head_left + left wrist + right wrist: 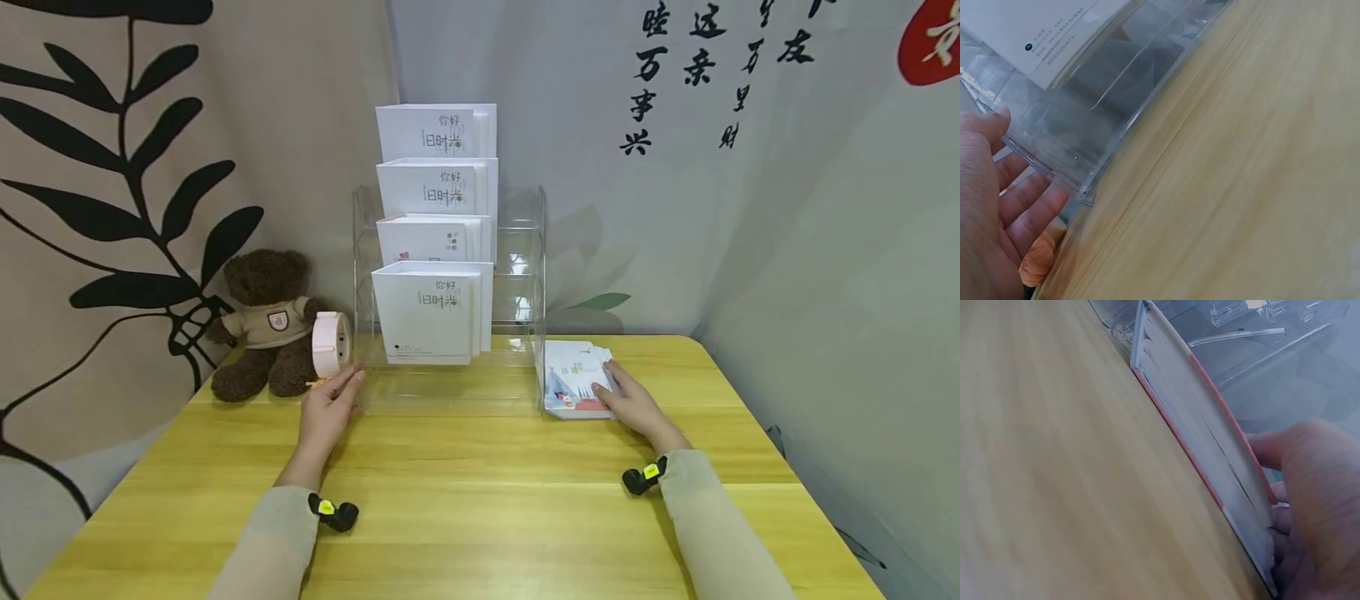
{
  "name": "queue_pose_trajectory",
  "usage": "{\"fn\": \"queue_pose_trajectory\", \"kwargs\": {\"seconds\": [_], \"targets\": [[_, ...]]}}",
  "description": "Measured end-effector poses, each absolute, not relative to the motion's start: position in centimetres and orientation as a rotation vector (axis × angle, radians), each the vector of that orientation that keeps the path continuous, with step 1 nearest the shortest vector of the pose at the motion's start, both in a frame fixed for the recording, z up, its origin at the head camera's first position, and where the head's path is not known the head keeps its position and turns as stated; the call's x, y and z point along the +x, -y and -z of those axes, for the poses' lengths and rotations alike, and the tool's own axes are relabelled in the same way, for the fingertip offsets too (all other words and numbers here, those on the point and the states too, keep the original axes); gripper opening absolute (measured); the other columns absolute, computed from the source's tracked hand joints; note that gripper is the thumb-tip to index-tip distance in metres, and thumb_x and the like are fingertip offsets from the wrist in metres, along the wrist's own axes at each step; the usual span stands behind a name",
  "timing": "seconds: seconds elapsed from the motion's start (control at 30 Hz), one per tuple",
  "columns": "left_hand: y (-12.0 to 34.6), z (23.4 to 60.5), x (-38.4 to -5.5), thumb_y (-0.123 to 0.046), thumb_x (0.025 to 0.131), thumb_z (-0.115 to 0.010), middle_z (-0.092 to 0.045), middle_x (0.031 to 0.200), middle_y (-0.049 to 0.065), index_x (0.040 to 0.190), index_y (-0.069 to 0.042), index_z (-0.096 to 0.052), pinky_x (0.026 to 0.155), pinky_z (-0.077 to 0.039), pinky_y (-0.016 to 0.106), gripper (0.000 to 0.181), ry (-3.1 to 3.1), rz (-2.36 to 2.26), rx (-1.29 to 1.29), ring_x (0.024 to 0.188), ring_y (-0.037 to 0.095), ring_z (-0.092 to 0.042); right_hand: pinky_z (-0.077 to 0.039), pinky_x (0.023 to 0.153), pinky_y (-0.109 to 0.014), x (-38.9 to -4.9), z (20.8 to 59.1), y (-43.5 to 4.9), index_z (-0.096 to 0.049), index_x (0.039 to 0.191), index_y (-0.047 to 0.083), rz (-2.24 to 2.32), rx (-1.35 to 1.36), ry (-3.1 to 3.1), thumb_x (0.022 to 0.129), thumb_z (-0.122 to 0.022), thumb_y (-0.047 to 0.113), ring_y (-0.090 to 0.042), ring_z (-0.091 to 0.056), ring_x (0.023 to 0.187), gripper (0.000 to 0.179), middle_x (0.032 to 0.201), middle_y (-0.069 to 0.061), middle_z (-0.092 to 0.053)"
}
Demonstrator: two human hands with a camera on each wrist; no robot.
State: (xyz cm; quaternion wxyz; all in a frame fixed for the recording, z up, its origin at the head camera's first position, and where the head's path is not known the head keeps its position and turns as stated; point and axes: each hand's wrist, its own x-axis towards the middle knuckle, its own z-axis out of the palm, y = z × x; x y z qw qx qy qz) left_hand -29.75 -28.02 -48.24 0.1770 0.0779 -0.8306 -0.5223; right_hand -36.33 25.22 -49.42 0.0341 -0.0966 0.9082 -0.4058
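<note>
A clear acrylic tiered rack stands on the table, bearing several white cards or booklets one above another, printed with Chinese characters. At the rack's left side is my left hand; in the left wrist view its fairly straight fingers touch the outside of the side panel, with the thumb by the edge. Against the rack's right side lies a thick stack of picture cards, white with a red lower part. My right hand holds the stack by its right edge, thumb on top and fingers at the side.
Left of the rack sits a brown teddy bear in a beige shirt. A white and pink roll-shaped object stands between bear and rack. The wooden table meets a wall with black lettering and a painted plant.
</note>
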Motion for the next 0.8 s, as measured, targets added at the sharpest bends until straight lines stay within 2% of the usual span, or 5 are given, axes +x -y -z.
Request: {"fn": "queue_pose_trajectory", "kwargs": {"seconds": [0.13,0.3,0.4,0.63,0.8], "targets": [[27.97,48.35,-29.6,-0.055,0.103,-0.064,-0.061,0.153,0.012,0.148,-0.018,-0.064,0.072,-0.063,0.015,0.057,2.332,1.505,0.21,0.105,0.03,-0.076,-0.012,0.134,-0.065,-36.31,49.62,-25.07,-0.018,0.169,0.003,1.242,-0.289,-2.791,0.11,-0.052,0.05,-0.048,-0.012,0.163,0.083,0.176,-0.025,-0.016],[27.92,48.47,-29.71,-0.057,0.102,-0.064,-0.062,0.152,0.012,0.147,-0.019,-0.065,0.072,-0.062,0.014,0.059,2.331,1.511,0.214,0.105,0.031,-0.076,-0.013,0.133,-0.065,-36.32,49.71,-25.21,-0.017,0.171,0.008,1.232,-0.245,-2.778,0.11,-0.051,0.054,-0.048,-0.013,0.163,0.083,0.176,-0.025,-0.016],[27.94,48.5,-29.73,-0.056,0.103,-0.064,-0.062,0.152,0.012,0.147,-0.02,-0.065,0.073,-0.062,0.015,0.058,2.333,1.509,0.215,0.104,0.03,-0.076,-0.013,0.134,-0.065,-36.35,49.64,-25.28,-0.016,0.171,0.009,1.241,-0.236,-2.776,0.11,-0.051,0.053,-0.048,-0.012,0.163,0.083,0.176,-0.025,-0.015],[28.08,48.46,-29.61,-0.056,0.102,-0.066,-0.064,0.15,0.012,0.145,-0.019,-0.067,0.071,-0.063,0.016,0.057,2.316,1.501,0.224,0.089,0.016,-0.076,-0.013,0.134,-0.064,-36.55,49.84,-25.23,-0.017,0.171,0.009,1.266,-0.237,-2.785,0.109,-0.052,0.053,-0.047,-0.013,0.163,0.084,0.176,-0.025,-0.016],[28.15,48.48,-29.65,-0.056,0.102,-0.066,-0.065,0.149,0.012,0.146,-0.02,-0.067,0.071,-0.062,0.016,0.057,2.331,1.492,0.219,0.086,0.016,-0.076,-0.017,0.132,-0.066,-36.47,49.94,-25.27,-0.019,0.17,0.01,1.274,-0.272,-2.847,0.108,-0.055,0.051,-0.049,-0.018,0.162,0.083,0.175,-0.025,-0.02]]}}
